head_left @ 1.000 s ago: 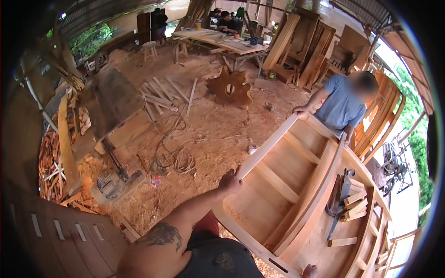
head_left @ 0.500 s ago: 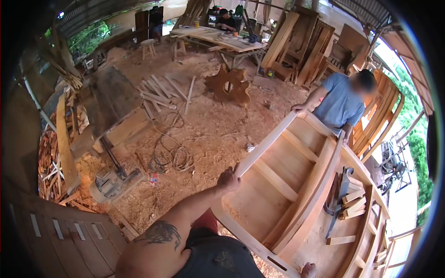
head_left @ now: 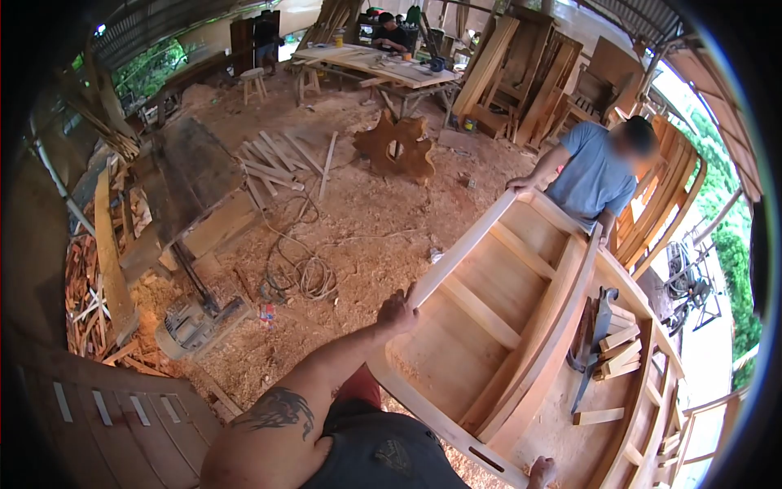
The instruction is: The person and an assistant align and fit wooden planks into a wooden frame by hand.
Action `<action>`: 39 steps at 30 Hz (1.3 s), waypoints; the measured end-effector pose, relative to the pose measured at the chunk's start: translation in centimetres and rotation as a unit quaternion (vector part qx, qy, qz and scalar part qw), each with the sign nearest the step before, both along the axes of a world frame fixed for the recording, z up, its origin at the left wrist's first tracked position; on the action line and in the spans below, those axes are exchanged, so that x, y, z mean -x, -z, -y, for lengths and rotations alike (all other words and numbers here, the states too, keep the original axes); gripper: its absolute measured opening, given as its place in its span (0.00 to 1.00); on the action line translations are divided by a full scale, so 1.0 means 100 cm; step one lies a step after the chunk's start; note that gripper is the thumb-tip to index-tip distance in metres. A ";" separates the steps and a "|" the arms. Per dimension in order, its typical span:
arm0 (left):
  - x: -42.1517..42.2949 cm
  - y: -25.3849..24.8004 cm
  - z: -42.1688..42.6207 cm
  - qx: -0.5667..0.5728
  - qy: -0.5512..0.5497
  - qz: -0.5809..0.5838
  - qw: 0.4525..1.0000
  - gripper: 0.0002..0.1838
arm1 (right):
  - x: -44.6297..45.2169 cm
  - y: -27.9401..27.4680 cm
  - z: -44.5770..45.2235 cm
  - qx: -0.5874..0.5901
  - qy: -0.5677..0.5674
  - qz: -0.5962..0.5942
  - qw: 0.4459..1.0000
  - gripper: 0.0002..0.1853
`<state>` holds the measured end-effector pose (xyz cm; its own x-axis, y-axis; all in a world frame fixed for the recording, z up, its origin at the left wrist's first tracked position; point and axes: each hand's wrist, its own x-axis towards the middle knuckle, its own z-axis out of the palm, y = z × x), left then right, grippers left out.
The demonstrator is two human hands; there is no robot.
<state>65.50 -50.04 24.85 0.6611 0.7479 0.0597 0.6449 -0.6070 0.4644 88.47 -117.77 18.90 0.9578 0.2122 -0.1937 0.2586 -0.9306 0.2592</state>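
My left hand point(head_left: 398, 311) is closed on the near left edge of a large framed wooden panel point(head_left: 481, 281) with cross slats and a curved side rail. At the bottom right, my right hand point(head_left: 542, 472) shows only in part, by the panel's slotted lower corner, its fingers bent around the edge. Across from me a co-worker in a blue shirt point(head_left: 590, 171) has both hands on the far end of the panel. The panel lies tilted across the view, beside another wooden frame point(head_left: 652, 391).
Wood blocks point(head_left: 621, 352) and a metal clamp point(head_left: 599, 334) rest on the second frame. Coiled cable point(head_left: 314, 277), a power tool point(head_left: 191, 326), loose strips point(head_left: 281, 163) and a star-shaped wood slab point(head_left: 395, 148) lie on the floor. Two people are near a far worktable point(head_left: 375, 65).
The panel, both my hands and the co-worker appear slightly further left in view, along with the background. Both my hands keep their places on the panel.
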 end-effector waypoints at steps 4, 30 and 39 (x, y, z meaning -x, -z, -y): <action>0.001 -0.003 -0.001 0.006 0.000 -0.003 1.000 0.43 | 0.005 -0.009 -0.005 -0.037 0.027 0.001 0.999 0.20; -0.007 0.020 -0.007 -0.040 -0.001 0.045 0.998 0.43 | 0.024 -0.050 -0.041 -0.143 0.166 0.056 0.974 0.18; -0.009 0.005 -0.002 -0.021 -0.007 0.030 0.999 0.42 | 0.025 -0.045 -0.039 -0.165 0.175 0.069 0.968 0.19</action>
